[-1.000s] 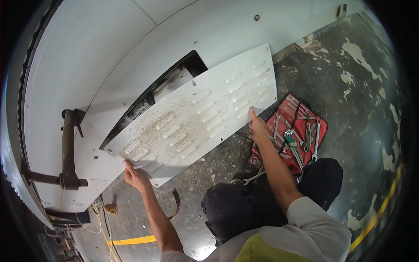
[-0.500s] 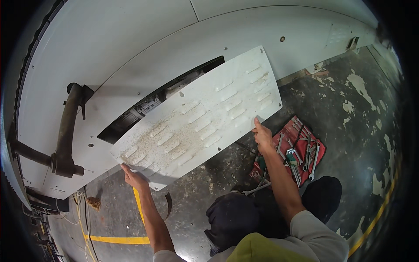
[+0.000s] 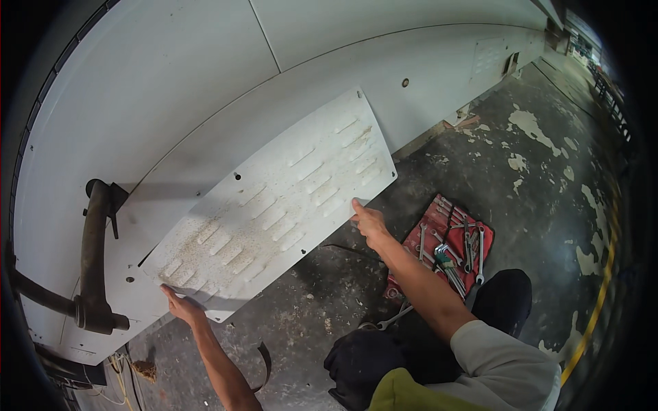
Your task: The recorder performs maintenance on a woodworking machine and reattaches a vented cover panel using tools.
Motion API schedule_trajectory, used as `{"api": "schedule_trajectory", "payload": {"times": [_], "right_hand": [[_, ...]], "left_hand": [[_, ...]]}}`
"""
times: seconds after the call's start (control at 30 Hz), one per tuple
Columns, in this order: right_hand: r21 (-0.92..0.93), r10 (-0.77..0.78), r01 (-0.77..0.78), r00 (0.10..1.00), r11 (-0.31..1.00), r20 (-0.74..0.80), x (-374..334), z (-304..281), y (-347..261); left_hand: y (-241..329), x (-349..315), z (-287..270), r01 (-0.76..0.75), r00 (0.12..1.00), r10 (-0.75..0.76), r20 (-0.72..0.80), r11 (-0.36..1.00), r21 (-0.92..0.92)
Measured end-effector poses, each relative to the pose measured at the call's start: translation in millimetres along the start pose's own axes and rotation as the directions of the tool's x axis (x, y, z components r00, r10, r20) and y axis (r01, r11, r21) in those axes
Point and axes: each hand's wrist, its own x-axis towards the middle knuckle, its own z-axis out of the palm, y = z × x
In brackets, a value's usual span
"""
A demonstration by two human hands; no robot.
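Note:
A white louvered metal cover panel (image 3: pixel 288 185), speckled with brown dirt around its slots, is held tilted against the side of a large white machine (image 3: pixel 205 96). It covers nearly all of the opening behind it; only a thin dark line shows at its left end. My left hand (image 3: pixel 184 305) grips the panel's lower left corner, thumb on the front face. My right hand (image 3: pixel 369 222) grips the lower edge toward the right end, thumb also on the front. The fingers behind the panel are hidden.
A crank-like dark metal arm (image 3: pixel 96 267) juts from the machine at left. By my right knee, a red tool pouch (image 3: pixel 425 240) holds several wrenches and a hex key set (image 3: pixel 449 264). A curved dark strip (image 3: pixel 264 364) lies on the worn floor, and cables (image 3: pixel 127 377) run at lower left.
The panel has moved up against the machine, covering the dark opening that showed above it. Both hands went with it, keeping their grip. The view has shifted to the right.

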Motion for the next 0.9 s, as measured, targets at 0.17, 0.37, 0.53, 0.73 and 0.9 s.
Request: {"api": "schedule_trajectory", "payload": {"times": [0.17,0.37,0.53,0.73,0.9], "right_hand": [[-0.019,0.013,-0.013,1.0,1.0,0.01,8,26,16],[0.119,-0.007,0.0,0.998,0.993,0.059,-22,34,16],[0.136,-0.084,0.066,0.987,0.988,0.134,-48,43,23],[0.07,-0.062,0.047,0.969,0.996,0.238,-58,71,34],[0.075,-0.053,0.034,0.962,0.997,0.268,-54,92,45]], "left_hand": [[-1,30,2,-0.027,0.999,0.031,-0.034,0.992,0.121],[-15,63,-2,0.016,1.0,-0.016,-0.007,1.0,0.001],[-24,83,-18,0.003,0.993,-0.001,-0.121,1.0,0.01],[-26,116,-41,-0.015,0.988,0.007,-0.153,0.999,-0.05],[-29,139,-52,-0.028,0.977,0.021,-0.21,0.999,-0.032]]}}
